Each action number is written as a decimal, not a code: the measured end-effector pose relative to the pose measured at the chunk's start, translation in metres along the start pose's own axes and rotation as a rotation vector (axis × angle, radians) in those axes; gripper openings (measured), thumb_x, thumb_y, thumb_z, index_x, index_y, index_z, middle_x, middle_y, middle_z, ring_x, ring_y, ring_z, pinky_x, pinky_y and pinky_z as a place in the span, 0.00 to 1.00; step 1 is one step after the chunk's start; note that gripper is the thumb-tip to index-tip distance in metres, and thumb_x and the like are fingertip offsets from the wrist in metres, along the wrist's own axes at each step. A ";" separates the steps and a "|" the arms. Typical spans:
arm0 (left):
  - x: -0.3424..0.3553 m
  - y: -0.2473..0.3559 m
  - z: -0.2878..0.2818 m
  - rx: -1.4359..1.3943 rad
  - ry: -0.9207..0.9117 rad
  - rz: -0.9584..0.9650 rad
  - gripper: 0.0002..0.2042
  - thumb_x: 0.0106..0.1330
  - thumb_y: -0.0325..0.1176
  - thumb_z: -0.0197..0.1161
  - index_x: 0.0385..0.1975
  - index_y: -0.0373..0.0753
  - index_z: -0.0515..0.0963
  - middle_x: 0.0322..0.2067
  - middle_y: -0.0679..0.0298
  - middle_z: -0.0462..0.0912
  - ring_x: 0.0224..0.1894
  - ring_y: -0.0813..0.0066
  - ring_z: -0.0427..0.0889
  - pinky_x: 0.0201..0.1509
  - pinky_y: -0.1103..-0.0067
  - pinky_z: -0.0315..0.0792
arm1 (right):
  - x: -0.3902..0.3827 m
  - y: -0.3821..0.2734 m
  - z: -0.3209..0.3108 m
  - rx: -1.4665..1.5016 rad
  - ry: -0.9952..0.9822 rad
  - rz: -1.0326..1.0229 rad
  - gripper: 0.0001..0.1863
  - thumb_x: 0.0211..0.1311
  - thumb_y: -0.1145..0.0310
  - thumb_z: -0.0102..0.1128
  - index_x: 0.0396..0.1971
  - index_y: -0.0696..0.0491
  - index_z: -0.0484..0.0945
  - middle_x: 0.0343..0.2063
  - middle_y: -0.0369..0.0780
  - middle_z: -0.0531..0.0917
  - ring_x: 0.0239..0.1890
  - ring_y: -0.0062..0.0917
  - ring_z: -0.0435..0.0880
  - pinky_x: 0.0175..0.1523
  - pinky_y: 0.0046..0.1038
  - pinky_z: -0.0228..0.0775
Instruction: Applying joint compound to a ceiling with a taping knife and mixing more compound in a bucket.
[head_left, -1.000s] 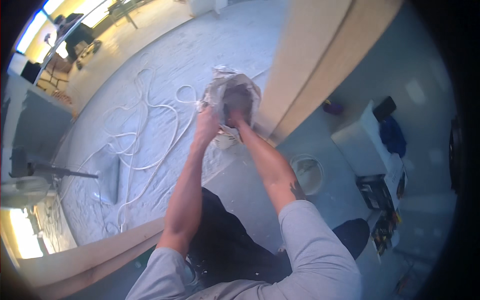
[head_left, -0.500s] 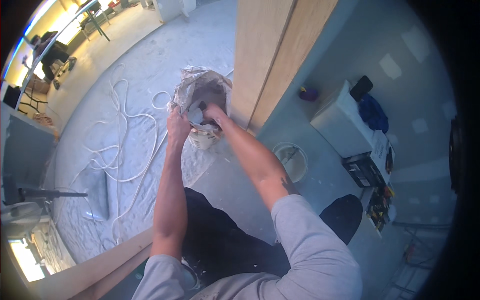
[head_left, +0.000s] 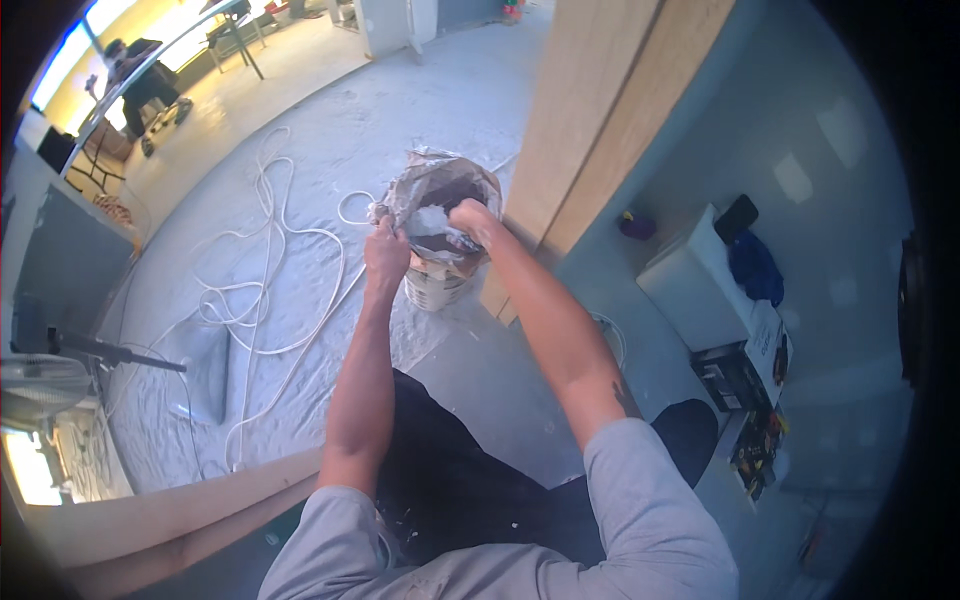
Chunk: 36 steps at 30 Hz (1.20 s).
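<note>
A crumpled, open paper bag (head_left: 430, 165) stands on the floor ahead of me, pale outside, dark within, with a pale container showing at its base. My left hand (head_left: 387, 243) is closed on the bag's near-left rim. Inside the mouth, my right hand (head_left: 474, 219) grips what looks like a scoop or blade carrying white powder (head_left: 432, 220); its exact shape is partly hidden.
Loose white cords (head_left: 262, 280) lie over pale floor sheeting. Wooden boards (head_left: 590, 120) rise at right, near a white box (head_left: 685, 275) and a bucket (head_left: 610, 335) behind my arm. A fan (head_left: 45, 385) is at left; a person (head_left: 145, 85) is in the bright background.
My right hand has lifted from deeper inside the bag toward its mouth, bringing white powder into view. My left hand stays on the rim while the view shifts.
</note>
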<state>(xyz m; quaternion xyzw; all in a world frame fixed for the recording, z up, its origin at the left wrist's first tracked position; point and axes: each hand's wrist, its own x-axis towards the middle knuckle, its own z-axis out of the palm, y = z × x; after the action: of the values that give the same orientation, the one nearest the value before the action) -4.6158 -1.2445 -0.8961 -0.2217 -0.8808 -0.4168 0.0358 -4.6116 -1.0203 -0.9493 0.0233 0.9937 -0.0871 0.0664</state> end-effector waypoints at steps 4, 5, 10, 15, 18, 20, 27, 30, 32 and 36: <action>-0.005 -0.021 -0.028 -0.024 0.038 -0.062 0.15 0.63 0.34 0.53 0.47 0.35 0.76 0.33 0.40 0.81 0.40 0.43 0.81 0.45 0.58 0.73 | -0.037 -0.082 -0.027 0.992 0.203 0.615 0.08 0.54 0.78 0.52 0.24 0.65 0.80 0.22 0.52 0.81 0.20 0.34 0.81 0.24 0.35 0.70; -0.002 -0.012 -0.027 -0.041 0.059 -0.038 0.14 0.63 0.36 0.54 0.44 0.35 0.77 0.32 0.41 0.82 0.39 0.44 0.81 0.44 0.59 0.73 | -0.041 -0.072 -0.027 1.087 0.242 0.649 0.09 0.55 0.79 0.51 0.23 0.67 0.79 0.21 0.51 0.80 0.18 0.33 0.79 0.20 0.35 0.67; 0.007 -0.028 -0.045 0.046 0.087 -0.088 0.13 0.61 0.40 0.58 0.35 0.34 0.77 0.30 0.45 0.82 0.35 0.47 0.82 0.40 0.61 0.74 | -0.074 -0.122 -0.048 1.192 0.205 0.588 0.08 0.57 0.78 0.51 0.24 0.66 0.77 0.18 0.46 0.79 0.15 0.28 0.77 0.16 0.31 0.62; 0.005 -0.026 -0.050 0.018 0.074 -0.089 0.17 0.57 0.44 0.62 0.25 0.33 0.77 0.23 0.48 0.81 0.28 0.53 0.81 0.35 0.64 0.72 | -0.081 -0.121 -0.038 1.381 0.249 0.571 0.08 0.60 0.77 0.51 0.25 0.63 0.76 0.17 0.42 0.78 0.15 0.26 0.76 0.17 0.30 0.64; 0.001 -0.029 -0.054 -0.036 0.073 -0.102 0.18 0.57 0.45 0.62 0.24 0.32 0.76 0.21 0.50 0.81 0.27 0.54 0.82 0.35 0.64 0.73 | -0.092 -0.126 -0.035 1.481 0.268 0.508 0.09 0.64 0.74 0.51 0.26 0.64 0.74 0.18 0.41 0.77 0.16 0.26 0.76 0.17 0.28 0.65; -0.002 -0.032 -0.057 -0.072 0.069 -0.133 0.20 0.57 0.47 0.62 0.23 0.31 0.76 0.20 0.50 0.80 0.27 0.55 0.82 0.35 0.64 0.73 | -0.096 -0.134 -0.039 1.528 0.217 0.554 0.09 0.65 0.74 0.50 0.27 0.64 0.73 0.19 0.41 0.77 0.16 0.25 0.76 0.18 0.28 0.67; -0.004 -0.026 -0.067 -0.462 0.051 -0.243 0.27 0.69 0.52 0.50 0.32 0.26 0.76 0.17 0.51 0.79 0.20 0.64 0.83 0.26 0.72 0.76 | -0.103 -0.138 -0.042 1.669 0.170 0.594 0.09 0.68 0.73 0.47 0.34 0.65 0.71 0.22 0.41 0.76 0.17 0.24 0.75 0.19 0.26 0.70; -0.011 -0.020 -0.072 -0.578 0.061 -0.299 0.28 0.72 0.53 0.45 0.36 0.25 0.75 0.15 0.55 0.77 0.17 0.68 0.82 0.20 0.77 0.76 | -0.110 -0.139 -0.042 1.701 0.242 0.537 0.10 0.64 0.76 0.50 0.28 0.68 0.75 0.20 0.44 0.78 0.16 0.25 0.77 0.18 0.26 0.68; -0.013 -0.021 -0.074 -0.589 0.062 -0.295 0.30 0.72 0.54 0.44 0.36 0.25 0.75 0.15 0.57 0.77 0.16 0.69 0.82 0.19 0.77 0.76 | -0.114 -0.141 -0.044 1.692 0.237 0.523 0.10 0.64 0.76 0.50 0.29 0.68 0.75 0.20 0.44 0.78 0.17 0.25 0.77 0.19 0.26 0.69; -0.013 -0.030 -0.072 -0.636 0.075 -0.384 0.33 0.72 0.57 0.41 0.35 0.25 0.74 0.14 0.58 0.75 0.16 0.69 0.82 0.18 0.77 0.76 | -0.120 -0.142 -0.049 1.655 0.204 0.486 0.10 0.64 0.74 0.52 0.30 0.67 0.76 0.21 0.43 0.79 0.17 0.25 0.77 0.20 0.27 0.69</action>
<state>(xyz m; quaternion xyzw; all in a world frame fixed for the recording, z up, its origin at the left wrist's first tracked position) -4.6249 -1.3197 -0.8742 -0.0368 -0.7310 -0.6765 -0.0814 -4.5069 -1.1556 -0.8606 0.2834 0.5794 -0.7629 -0.0444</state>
